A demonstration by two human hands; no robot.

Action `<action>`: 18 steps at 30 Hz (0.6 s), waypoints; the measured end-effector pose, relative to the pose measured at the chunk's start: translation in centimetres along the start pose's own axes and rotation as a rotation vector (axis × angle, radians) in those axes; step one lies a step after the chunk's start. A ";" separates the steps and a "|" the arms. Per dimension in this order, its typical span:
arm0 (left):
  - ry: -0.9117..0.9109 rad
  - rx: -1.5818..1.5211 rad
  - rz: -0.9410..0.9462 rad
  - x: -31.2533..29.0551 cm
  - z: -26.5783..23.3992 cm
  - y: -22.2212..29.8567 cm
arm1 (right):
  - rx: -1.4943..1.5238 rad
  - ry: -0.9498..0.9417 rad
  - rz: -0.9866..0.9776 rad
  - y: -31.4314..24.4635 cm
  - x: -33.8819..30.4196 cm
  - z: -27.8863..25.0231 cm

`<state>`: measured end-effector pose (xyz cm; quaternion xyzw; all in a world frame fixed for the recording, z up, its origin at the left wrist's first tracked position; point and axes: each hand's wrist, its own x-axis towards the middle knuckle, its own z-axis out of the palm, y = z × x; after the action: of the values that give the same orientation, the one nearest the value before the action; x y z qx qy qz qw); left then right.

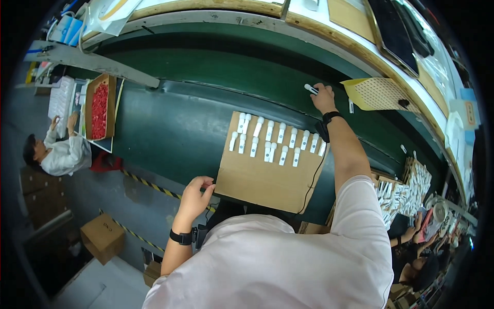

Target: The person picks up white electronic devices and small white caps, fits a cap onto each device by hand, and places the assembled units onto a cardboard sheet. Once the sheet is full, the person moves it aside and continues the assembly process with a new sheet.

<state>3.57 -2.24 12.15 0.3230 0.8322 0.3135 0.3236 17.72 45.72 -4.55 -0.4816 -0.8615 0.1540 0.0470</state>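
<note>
My right hand (323, 98) reaches to the far side of the green work surface. Its fingers are closed on a small white stick-shaped piece (310, 89). Another white piece (351, 106) lies just to the right of that hand. In front of me a flat cardboard sheet (262, 183) carries two uneven rows of similar white pieces with rounded heads, one of them a white piece (281, 133) near the middle. My left hand (194, 199) is beside the sheet's near left corner. Its thumb and fingers are apart, with nothing visible between them; whether they touch the cardboard I cannot tell.
A yellow perforated sheet (378, 94) juts over the far right. Many white pieces (411, 188) are heaped at the right. A thin black cable (313, 181) crosses the cardboard. At the left, a co-worker (67, 152) sits by a box of red parts (100, 110), near a grey post (108, 66).
</note>
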 end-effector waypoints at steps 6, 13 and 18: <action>-0.008 -0.017 0.010 0.0 0.8 1.1 | 0.158 -0.102 -0.067 1.9 -0.1 -0.4; -0.090 0.014 0.174 3.0 0.5 3.8 | 0.828 -0.128 -0.121 -3.9 -10.3 -9.2; -0.190 -0.060 0.349 4.6 0.3 7.0 | 1.046 -0.261 0.099 -9.7 -22.8 -14.6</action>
<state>3.40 5.42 15.53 0.4806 0.7197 0.3577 0.3509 25.29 24.94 13.81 -0.4108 -0.6450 0.6226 0.1659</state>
